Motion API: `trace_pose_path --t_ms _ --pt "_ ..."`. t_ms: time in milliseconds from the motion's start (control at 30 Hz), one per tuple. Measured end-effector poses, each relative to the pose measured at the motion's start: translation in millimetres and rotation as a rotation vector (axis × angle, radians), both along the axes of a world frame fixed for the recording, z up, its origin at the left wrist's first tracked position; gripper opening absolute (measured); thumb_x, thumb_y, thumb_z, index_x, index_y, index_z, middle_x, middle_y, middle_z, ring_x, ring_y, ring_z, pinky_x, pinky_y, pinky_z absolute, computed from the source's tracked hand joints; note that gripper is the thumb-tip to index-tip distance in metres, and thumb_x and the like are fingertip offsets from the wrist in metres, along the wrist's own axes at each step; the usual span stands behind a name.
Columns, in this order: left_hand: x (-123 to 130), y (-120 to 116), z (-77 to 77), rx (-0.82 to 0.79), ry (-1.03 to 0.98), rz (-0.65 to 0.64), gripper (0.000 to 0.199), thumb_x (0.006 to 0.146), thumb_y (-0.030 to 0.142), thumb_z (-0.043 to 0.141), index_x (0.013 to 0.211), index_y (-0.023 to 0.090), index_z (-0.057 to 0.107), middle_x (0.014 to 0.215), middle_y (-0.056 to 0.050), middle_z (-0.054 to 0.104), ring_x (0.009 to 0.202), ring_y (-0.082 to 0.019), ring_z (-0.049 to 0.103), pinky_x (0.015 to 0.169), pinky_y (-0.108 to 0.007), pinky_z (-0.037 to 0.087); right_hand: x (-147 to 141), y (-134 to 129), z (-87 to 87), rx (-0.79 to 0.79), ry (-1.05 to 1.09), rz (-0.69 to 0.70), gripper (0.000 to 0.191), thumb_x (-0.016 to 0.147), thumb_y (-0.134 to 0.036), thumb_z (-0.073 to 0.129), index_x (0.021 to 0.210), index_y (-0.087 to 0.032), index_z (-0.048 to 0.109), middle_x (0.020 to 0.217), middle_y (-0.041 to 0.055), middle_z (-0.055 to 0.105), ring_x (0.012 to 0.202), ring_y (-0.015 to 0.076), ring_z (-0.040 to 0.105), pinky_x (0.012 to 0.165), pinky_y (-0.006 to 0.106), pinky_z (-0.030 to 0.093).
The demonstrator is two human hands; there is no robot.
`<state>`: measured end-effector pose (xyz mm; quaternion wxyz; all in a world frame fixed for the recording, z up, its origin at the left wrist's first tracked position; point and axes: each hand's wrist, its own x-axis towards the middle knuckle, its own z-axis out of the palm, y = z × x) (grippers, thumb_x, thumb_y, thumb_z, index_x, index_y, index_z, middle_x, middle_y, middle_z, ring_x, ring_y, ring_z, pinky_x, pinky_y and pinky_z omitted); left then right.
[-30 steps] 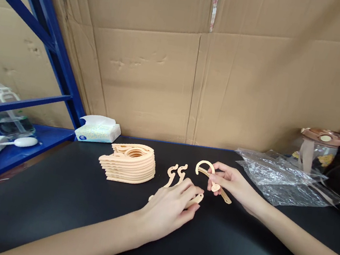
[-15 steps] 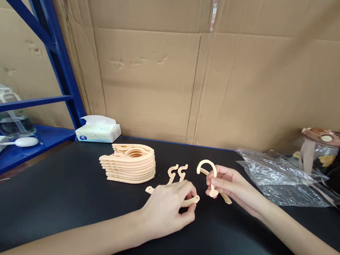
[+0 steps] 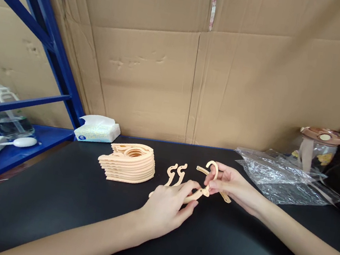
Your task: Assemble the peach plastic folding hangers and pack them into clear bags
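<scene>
My left hand (image 3: 170, 203) is closed on a peach plastic hanger arm (image 3: 193, 196), with its far end partly hidden under the palm. Between the thumb and fingers of my right hand (image 3: 229, 183) is a peach hanger hook (image 3: 214, 172), its curve upward. The hook's base meets the end of the hanger arm; whether they are joined I cannot tell. Behind my right hand lies another flat peach strip (image 3: 226, 197), partly covered. Two more notched hanger arms (image 3: 179, 175) lie just beyond my left hand. A stack of folded peach hangers (image 3: 131, 164) sits to the left.
A tissue pack (image 3: 98, 129) stands at the back left, near a blue metal frame (image 3: 75, 107). Crumpled clear plastic (image 3: 282, 177) and a bottle with a brown lid (image 3: 324, 136) are at the right. Cardboard (image 3: 145, 80) walls off the back of the black table (image 3: 234, 251).
My right hand has turned the hook and brought its base left and slightly up against the end of the hanger arm. My left hand has tilted that arm's end upward.
</scene>
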<state>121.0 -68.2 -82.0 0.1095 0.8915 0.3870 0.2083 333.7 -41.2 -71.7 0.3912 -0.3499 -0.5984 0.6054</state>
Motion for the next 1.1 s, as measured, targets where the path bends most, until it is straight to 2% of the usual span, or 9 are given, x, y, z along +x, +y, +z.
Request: trace_pose_path --t_ms 600,900,1100 --pt "-2 1 -3.1 0.044 -0.058 -0.06 0.023 0.092 0.024 0.042 0.115 0.027 0.038 0.089 0.005 0.065 0.064 -0.012 0.062 0.057 -0.022 0.041 4 4 -5.0 -0.1 0.035 -0.062 0.05 0.07 -0.028 0.077 0.112 -0.021 0.05 0.085 0.0003 0.063 0.074 0.0125 0.065 0.076 0.03 0.056" --pt "-4 0 -2.8 0.066 -0.062 -0.091 0.025 0.094 0.024 0.042 0.118 0.028 0.037 0.09 0.005 0.066 0.071 -0.014 0.064 0.059 -0.023 0.043 7 5 -7.2 -0.089 0.01 0.022 0.053 0.075 -0.029 0.073 0.122 -0.019 0.049 0.077 0.0 0.063 0.072 0.0133 0.065 0.074 0.03 0.055" --pt "-4 0 -6.7 0.092 -0.078 -0.127 0.039 0.095 0.026 0.04 0.131 0.025 0.027 0.094 0.002 0.067 0.077 -0.015 0.066 0.065 -0.025 0.048 11 9 -10.5 -0.12 -0.034 0.07 0.06 0.075 -0.033 0.073 0.128 -0.02 0.05 0.076 0.0003 0.063 0.068 0.0131 0.064 0.069 0.028 0.054"
